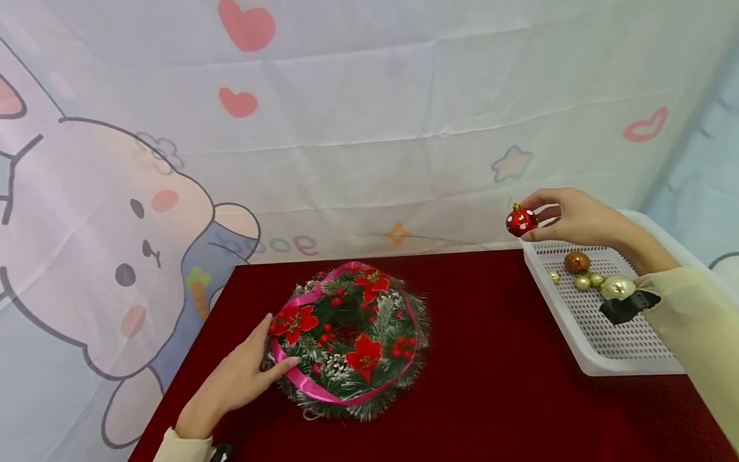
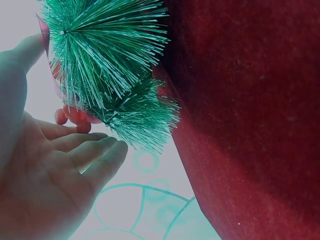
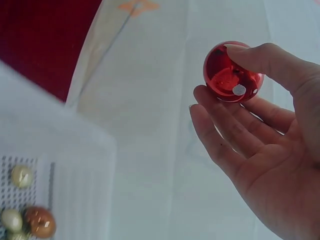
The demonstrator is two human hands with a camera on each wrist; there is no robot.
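A green wreath (image 1: 378, 317) with red poinsettias, berries, pinecones and a pink ribbon (image 1: 312, 388) lies on the dark red cloth. At its left edge is my left hand (image 1: 237, 375), thumb over the ribbon side and fingers along the outer rim. The left wrist view shows these fingers (image 2: 102, 155) nearly straight beside the frosted needles (image 2: 110, 55). Raised over the far left corner of the white basket, my right hand (image 1: 568, 215) pinches a shiny red Christmas ball (image 1: 521, 221) with white dots between thumb and fingertips. A gold cap and thin hook top the ball.
The white perforated basket (image 1: 557, 314) stands on the right of the table. Inside lie a copper ball (image 1: 577, 262), a larger pale gold ornament (image 1: 618, 287) and several small gold balls (image 1: 582, 282). Behind the table hangs a printed cloth (image 1: 358, 160) with hearts and a cartoon rabbit.
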